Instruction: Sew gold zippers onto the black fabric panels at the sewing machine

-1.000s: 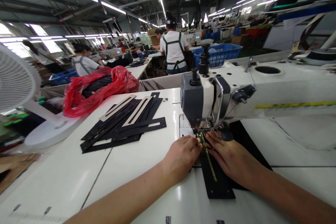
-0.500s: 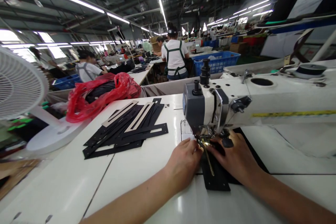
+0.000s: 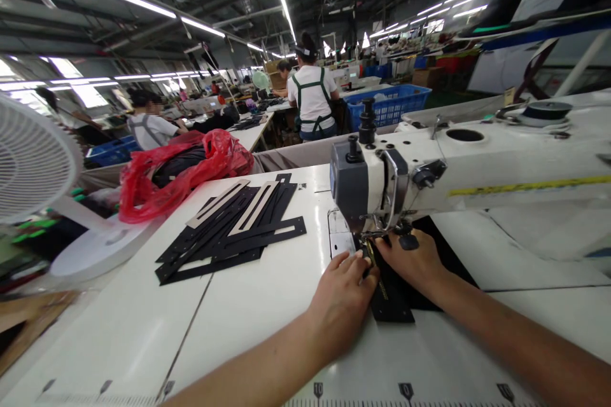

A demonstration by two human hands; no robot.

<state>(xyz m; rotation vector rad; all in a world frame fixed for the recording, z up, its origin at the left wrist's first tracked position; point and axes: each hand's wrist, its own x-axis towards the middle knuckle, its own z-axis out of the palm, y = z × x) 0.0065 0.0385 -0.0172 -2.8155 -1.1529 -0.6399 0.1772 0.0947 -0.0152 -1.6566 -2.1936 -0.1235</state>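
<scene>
1. Black strip (image 3: 394, 310) is lying on the white table (image 3: 258, 324) beneath the head of a sewing machine (image 3: 351, 181), its near end pointing toward the worker; a gold-toothed zipper (image 3: 382, 286) is running lengthwise along it.
2. At the strip's left side, the worker's left hand (image 3: 344, 292) is resting palm down, its fingers fanning slightly and their tips touching the material beside the zipper; whether that grip is pinching anything, this onlooker is not able to tell.
3. Across the zipper, the right hand (image 3: 414, 257) is reaching in close to the presser foot, its fingertips bearing on the black material. Machine parts are partly covering its fingers, leaving it unclear whether this grip is pinching or only pressing.
4. Beneath and beyond the right hand, a broader black piece (image 3: 446, 254) is spreading out to the right on the table.
5. Left of the machine, a loose pile of black frames (image 3: 229, 255) is overlapping at angles, with two cream frames (image 3: 252, 206) lying on top.
6. Behind the pile, a red plastic bag (image 3: 229, 152) is holding dark material, and a white fan (image 3: 33, 159) is standing at far left.
7. Farther back, a person in a white top with green straps (image 3: 312, 96) is facing away, while a blue basket (image 3: 391, 107) is sitting just to the right.
</scene>
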